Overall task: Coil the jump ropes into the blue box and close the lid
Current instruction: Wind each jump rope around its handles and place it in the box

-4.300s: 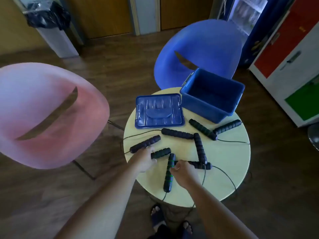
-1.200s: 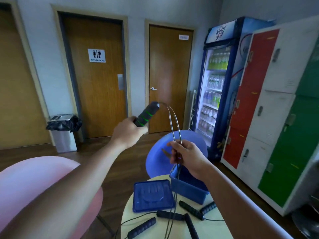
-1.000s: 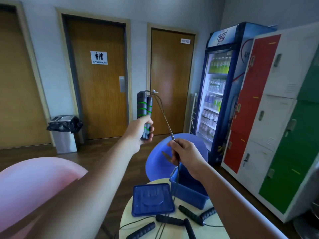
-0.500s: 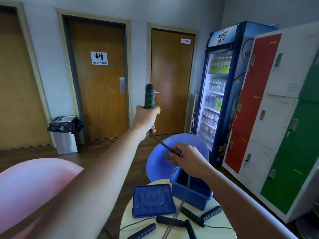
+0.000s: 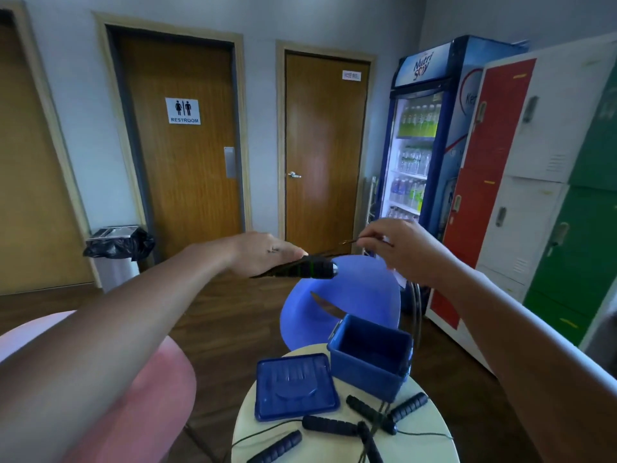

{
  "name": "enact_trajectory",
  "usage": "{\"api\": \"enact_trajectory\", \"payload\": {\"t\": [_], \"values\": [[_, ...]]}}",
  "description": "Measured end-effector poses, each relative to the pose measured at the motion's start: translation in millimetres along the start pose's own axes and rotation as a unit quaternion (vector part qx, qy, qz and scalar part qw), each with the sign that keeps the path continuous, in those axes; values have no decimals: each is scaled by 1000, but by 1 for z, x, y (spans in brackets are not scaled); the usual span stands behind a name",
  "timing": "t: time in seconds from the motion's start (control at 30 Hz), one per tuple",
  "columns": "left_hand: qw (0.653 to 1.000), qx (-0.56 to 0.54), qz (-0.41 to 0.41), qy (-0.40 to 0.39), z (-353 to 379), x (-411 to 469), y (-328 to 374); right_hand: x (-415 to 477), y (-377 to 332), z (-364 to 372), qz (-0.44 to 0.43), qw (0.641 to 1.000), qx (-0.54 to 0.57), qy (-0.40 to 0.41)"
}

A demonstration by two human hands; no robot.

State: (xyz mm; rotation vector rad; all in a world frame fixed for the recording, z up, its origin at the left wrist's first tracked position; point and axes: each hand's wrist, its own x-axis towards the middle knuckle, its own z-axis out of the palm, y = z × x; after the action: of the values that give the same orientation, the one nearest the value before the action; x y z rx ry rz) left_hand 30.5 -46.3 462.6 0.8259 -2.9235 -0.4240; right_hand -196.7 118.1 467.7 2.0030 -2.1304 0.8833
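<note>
The room has a wooden restroom door [image 5: 187, 188] and a second wooden door [image 5: 325, 145] in the far wall, with a bin [image 5: 115, 250] lined with a black bag standing to their left. A drinks fridge [image 5: 419, 145] and red, white and green lockers [image 5: 494, 128] run along the right side. Below me is a round pale desk [image 5: 414, 451], with a blue chair [image 5: 354, 292] behind it and a pink chair [image 5: 140, 396] to its left.

I hold both arms out over the desk. My left hand [image 5: 263, 253] has its fingers curled round a black green-banded handle [image 5: 314, 267], which lies roughly level and points right. The blur keeps me from telling whether I grip one handle or two. My right hand [image 5: 397, 248] is raised near it and pinches the thin cord [image 5: 349, 242] between thumb and fingertips. From that hand, loops of cord hang down just beside the right rim of the blue box [image 5: 364, 375].

The blue box stands open on the far side of the desk, and I can see nothing in it. Its lid [image 5: 295, 385] lies flat on the desk just to its left. Nearer me, several plain black handles [image 5: 329, 425] lie scattered on the desk in front of the box and lid, with thin cords trailing from them across the surface and over the edge.
</note>
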Motion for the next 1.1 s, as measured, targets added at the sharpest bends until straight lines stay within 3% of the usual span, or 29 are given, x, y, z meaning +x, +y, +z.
{"api": "enact_trajectory", "payload": {"t": [0.13, 0.2, 0.33, 0.5, 0.6, 0.67, 0.77, 0.87, 0.97, 1.1], "values": [[967, -243, 73, 5, -3, -14, 14, 9, 5, -8, 12, 995, 78, 58], [928, -358, 104, -19, -6, -15, 17, 11, 6, 3, 37, 989, 123, 68], [824, -556, 72, -82, -8, -10, 17, 9, -1, 40, 90, 957, 261, 86], [813, -579, -28, 52, -14, 1, 21, 4, -9, 64, 103, 946, 302, 51], [780, -597, -90, 166, -19, 10, 21, 1, -15, 68, 115, 949, 294, -10], [801, -527, -115, 259, -22, 15, 18, -1, -17, 68, 114, 953, 277, -39], [895, -199, -110, 383, -20, 16, 7, -1, -17, 63, 95, 971, 212, -59], [924, 36, -63, 375, -16, 13, -5, 5, -15, 49, 74, 987, 140, -9], [959, 79, -60, 266, -9, 12, -12, 11, -14, 27, 46, 992, 108, 45], [982, -9, -12, 189, -4, 7, -3, 12, -14, 6, 19, 992, 87, 88]]}}
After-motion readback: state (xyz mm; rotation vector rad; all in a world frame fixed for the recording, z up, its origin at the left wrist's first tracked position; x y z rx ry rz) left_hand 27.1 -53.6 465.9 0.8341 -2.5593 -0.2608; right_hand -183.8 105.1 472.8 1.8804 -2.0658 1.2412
